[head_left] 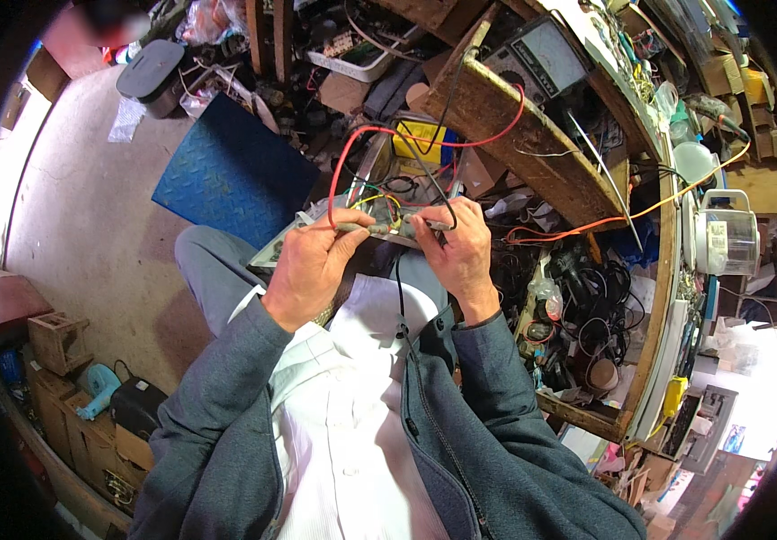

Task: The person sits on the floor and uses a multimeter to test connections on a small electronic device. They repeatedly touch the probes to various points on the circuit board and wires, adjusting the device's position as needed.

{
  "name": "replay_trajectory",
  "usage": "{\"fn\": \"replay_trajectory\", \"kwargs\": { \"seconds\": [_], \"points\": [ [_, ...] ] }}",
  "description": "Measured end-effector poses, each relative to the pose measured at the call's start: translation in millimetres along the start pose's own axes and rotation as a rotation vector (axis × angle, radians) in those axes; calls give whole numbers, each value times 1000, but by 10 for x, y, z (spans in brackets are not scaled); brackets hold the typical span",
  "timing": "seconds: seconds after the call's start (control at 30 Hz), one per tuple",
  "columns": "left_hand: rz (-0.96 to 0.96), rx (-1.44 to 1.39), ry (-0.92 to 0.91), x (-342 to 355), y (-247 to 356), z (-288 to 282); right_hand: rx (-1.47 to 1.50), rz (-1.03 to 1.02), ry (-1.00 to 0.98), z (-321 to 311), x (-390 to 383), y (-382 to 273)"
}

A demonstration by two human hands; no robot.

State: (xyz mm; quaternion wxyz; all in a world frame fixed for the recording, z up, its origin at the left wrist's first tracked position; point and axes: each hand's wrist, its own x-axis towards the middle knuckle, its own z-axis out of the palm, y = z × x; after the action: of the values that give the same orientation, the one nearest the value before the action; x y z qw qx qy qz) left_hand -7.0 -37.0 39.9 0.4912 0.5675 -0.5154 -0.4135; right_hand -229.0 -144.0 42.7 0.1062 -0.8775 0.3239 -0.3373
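Note:
In front of my lap, my left hand (314,263) pinches a greyish test probe (372,229) with a red lead (338,160) looping up from it. Facing it, my right hand (460,254) grips a second probe (431,223), from which a black lead (447,191) runs upward. The two tips are close together over an opened device (291,236) resting at my knees. Thin yellow, green and red wires (392,194) show inside that device; my hands hide part of it. Whether the tips touch anything is too small to tell.
An analog multimeter (539,61) leans behind a worn wooden board (523,144) at the upper right. Tangled black cables (586,301) fill the wooden bench frame on the right. A blue textured mat (235,171) and a grey lidded bin (152,76) are at the left.

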Motion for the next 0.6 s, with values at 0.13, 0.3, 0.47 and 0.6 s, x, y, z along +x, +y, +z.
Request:
{"fn": "replay_trajectory", "kwargs": {
  "seconds": [0.13, 0.3, 0.47, 0.6],
  "points": [
    [11, 11, -1, 2, 24, -17, -9, -14, -8, -7, 2, 3],
    [65, 62, 40, -23, 17, -2, -39, -15, 8, 41, -40, 22],
    [20, 50, 24, 21, 98, -6, -12, -31, 11, -39, 39, -8],
    [137, 9, 64, 35, -47, 47, 13, -14, 6, -12, -12, 12]
  ]
}}
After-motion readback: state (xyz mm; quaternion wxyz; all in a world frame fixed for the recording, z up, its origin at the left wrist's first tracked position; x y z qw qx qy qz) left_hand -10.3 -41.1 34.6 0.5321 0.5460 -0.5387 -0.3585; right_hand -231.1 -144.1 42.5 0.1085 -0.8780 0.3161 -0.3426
